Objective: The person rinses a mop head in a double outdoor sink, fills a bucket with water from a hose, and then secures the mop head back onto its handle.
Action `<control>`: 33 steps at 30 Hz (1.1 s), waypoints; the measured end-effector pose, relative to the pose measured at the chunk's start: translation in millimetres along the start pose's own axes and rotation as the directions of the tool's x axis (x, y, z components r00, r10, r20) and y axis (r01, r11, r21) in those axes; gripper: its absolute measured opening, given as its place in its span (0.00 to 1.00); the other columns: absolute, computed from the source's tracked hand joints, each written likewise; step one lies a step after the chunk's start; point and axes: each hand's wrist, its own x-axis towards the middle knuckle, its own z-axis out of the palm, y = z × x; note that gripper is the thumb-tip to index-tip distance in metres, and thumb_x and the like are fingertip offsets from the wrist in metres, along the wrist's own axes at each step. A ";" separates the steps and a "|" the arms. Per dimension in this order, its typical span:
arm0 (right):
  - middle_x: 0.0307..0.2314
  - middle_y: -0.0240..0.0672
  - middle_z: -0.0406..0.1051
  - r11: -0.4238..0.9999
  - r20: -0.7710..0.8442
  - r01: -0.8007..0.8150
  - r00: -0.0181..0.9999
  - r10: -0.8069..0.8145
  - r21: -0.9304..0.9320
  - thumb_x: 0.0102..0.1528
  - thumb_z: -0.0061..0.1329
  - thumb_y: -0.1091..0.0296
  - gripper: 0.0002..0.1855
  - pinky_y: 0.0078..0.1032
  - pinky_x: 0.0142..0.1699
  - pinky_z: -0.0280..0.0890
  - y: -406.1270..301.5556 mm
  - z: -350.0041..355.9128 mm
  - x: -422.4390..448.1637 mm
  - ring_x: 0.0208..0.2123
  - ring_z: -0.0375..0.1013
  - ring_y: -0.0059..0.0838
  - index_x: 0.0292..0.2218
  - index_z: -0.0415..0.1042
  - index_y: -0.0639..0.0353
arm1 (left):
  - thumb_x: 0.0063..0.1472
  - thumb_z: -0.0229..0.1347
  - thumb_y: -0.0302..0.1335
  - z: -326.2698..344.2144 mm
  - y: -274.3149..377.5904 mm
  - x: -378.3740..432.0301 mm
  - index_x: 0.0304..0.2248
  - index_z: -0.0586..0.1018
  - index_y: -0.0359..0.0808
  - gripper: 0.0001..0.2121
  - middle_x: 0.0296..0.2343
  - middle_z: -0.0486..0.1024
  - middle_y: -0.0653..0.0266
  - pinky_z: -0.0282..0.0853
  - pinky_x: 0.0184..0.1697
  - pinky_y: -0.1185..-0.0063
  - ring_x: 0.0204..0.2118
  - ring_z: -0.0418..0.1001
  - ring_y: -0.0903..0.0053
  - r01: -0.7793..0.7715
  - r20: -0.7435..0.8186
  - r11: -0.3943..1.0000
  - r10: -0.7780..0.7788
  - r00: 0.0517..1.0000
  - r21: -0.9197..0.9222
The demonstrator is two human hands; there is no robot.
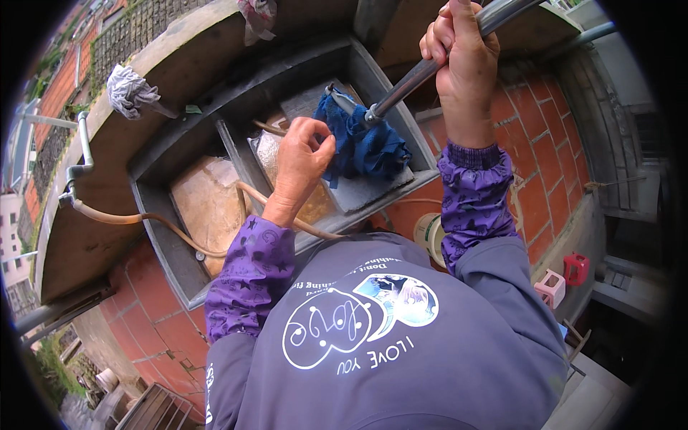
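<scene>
A mop's blue cloth head (363, 140) rests on the sloped washing slab (371, 185) in the right basin of a grey double sink (236, 145). Its metal pole (406, 86) rises to the upper right, and my right hand (465, 59) is wrapped around it. My left hand (309, 153) is at the left edge of the blue cloth, fingers curled; whether it pinches a strip of cloth cannot be made out. A brown rubber hose (177, 231) runs from the wall pipe through the left basin and over the divider.
Crumpled cloths (131, 91) lie on the curved parapet (177, 27) behind the sink. A pale bucket (430, 236) stands on the red tile floor (543, 123) beside me. Pink (551, 288) and red (576, 269) plastic stools are at the right. A pipe (83, 145) stands at the left.
</scene>
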 end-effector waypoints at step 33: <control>0.12 0.22 0.59 0.970 0.225 0.241 0.948 -0.227 -0.034 0.54 0.46 0.74 0.05 0.10 0.13 0.46 -3.6 33.0 -34.9 0.09 0.53 0.09 0.34 0.66 0.61 | 0.41 0.53 0.18 47.1 74.2 -46.2 0.43 0.66 0.33 0.25 0.41 0.65 0.53 0.66 0.43 0.73 0.42 0.68 0.60 -0.516 0.425 0.830 0.555 0.716 -0.215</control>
